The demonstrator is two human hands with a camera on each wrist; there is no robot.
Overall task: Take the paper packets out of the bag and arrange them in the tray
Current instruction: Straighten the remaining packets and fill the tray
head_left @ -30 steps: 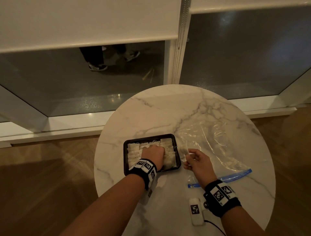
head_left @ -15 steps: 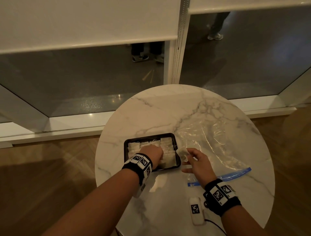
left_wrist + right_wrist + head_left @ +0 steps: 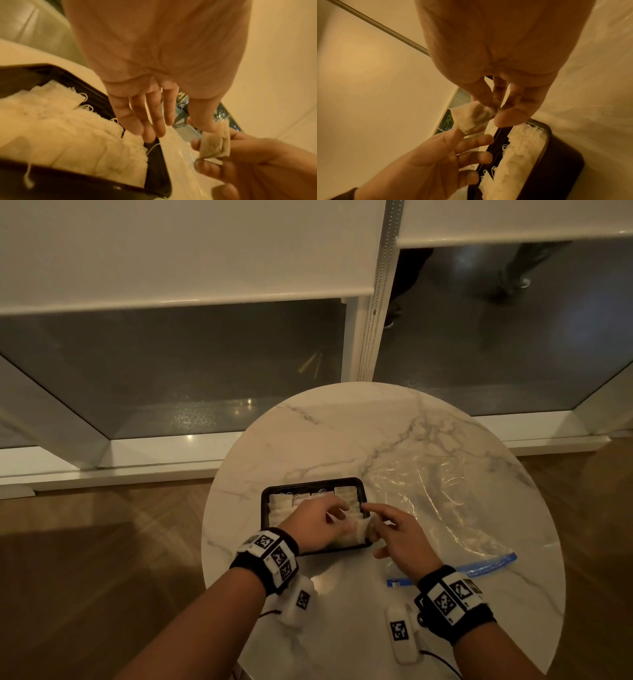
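Writing: nothing readable anywhere; the wristbands (image 3: 270, 556) carry only black-and-white square code patterns, and so do the two small white devices (image 3: 400, 632) lying on the table (image 3: 329, 426).
Right hand: right hand (image 3: 400, 534) reaches in toward the tray's right edge, palm down, thumb and fingertips clamped on one paper packet (image 3: 471, 117).
Left hand: left hand (image 3: 317, 522) hovers over the tray, fingers straight and spread; in the left wrist view its thumb (image 3: 204, 121) touches the top of that same packet, but I cannot tell whether it has a grip.
Packet in hand: held up in the air between the two hands, just above the tray's right rim.
Tray: black tray (image 3: 265, 510) sits on the marble table, packed with rows of pale packets (image 3: 56, 129), loose strings (image 3: 85, 106) curling along their far edge.
Bag: clear plastic bag (image 3: 428, 498) lies flat on the table just right of the tray, its blue zip strip (image 3: 493, 563) toward the near side.
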